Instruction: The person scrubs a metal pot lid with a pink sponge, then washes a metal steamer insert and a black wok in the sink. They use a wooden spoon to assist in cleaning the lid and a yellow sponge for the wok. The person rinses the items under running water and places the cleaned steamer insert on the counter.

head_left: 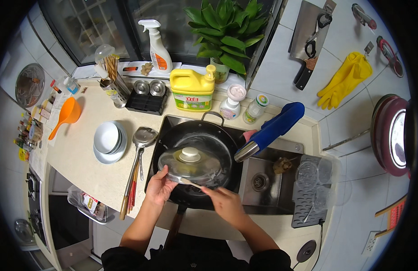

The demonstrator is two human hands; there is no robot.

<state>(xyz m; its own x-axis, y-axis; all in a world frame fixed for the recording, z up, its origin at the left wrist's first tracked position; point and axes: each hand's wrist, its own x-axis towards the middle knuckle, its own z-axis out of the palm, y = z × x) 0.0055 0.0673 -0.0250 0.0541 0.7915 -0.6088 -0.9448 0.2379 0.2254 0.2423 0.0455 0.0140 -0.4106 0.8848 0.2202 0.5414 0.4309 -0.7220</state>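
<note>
My left hand (160, 186) grips the near left rim of a clear glass pot lid (175, 168) with a white knob (189, 154), tilted over a big black wok (231, 144). In my closed right hand (226, 205) is a slim pale stick (191, 182), its far end against the lid's near rim. Whether that end has bristles is too small to tell. The wok rests over the left basin, its wooden handle (176, 221) toward me and a loop handle on its far side.
Right of the wok, a blue-sleeved faucet (276, 126) reaches over the steel sink (272, 198). Clear cups stand on a grey drying mat (304, 212). Left lie a ladle (145, 135), stacked white bowls (107, 137) and an orange scoop (70, 111). Behind stands a yellow jug (191, 90).
</note>
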